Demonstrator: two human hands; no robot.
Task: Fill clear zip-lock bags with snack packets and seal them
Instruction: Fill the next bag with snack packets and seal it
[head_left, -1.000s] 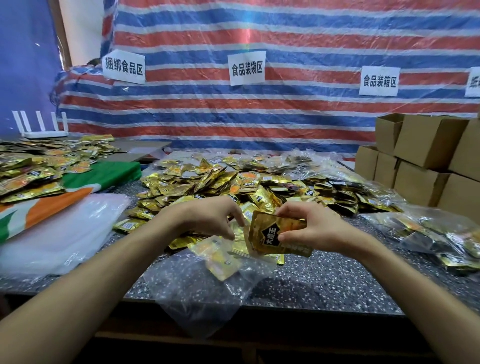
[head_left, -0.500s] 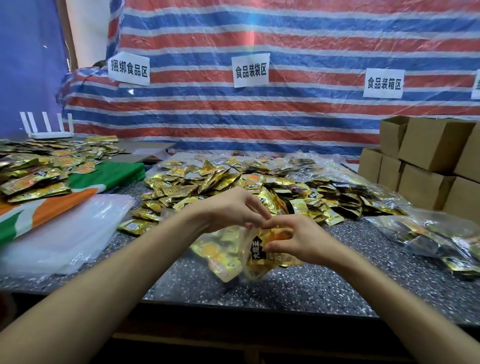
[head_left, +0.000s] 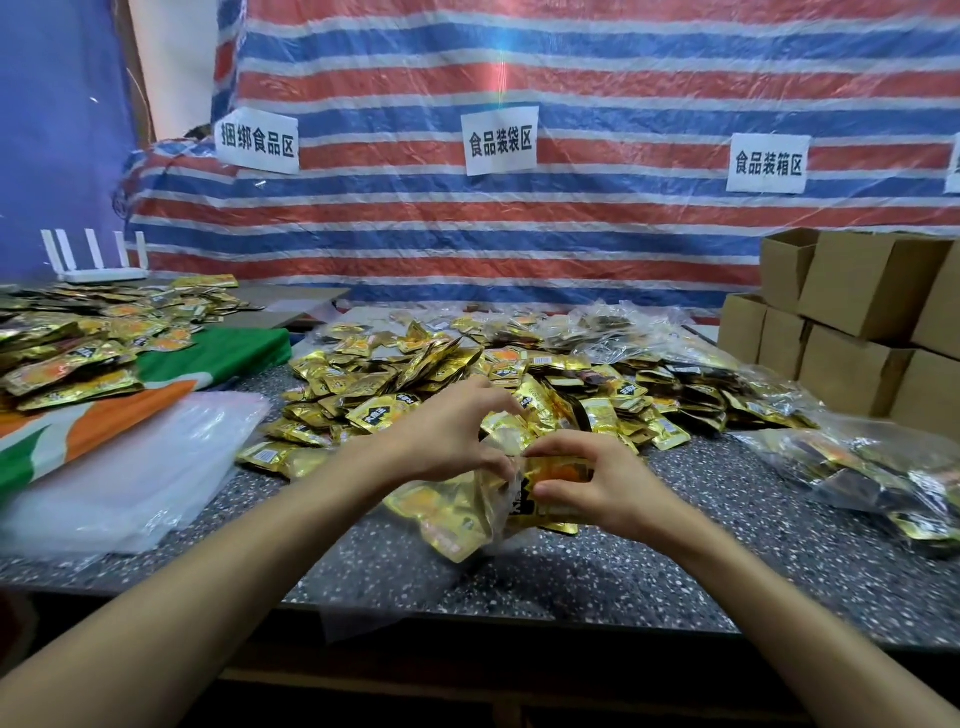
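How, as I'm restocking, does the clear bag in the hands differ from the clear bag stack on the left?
The held bag contains gold packets; the stack looks empty. The held bag is crumpled, gripped by the left hand while the right hand holds a packet at its mouth; the stack lies flat, untouched. Both are clear plastic on the speckled table.
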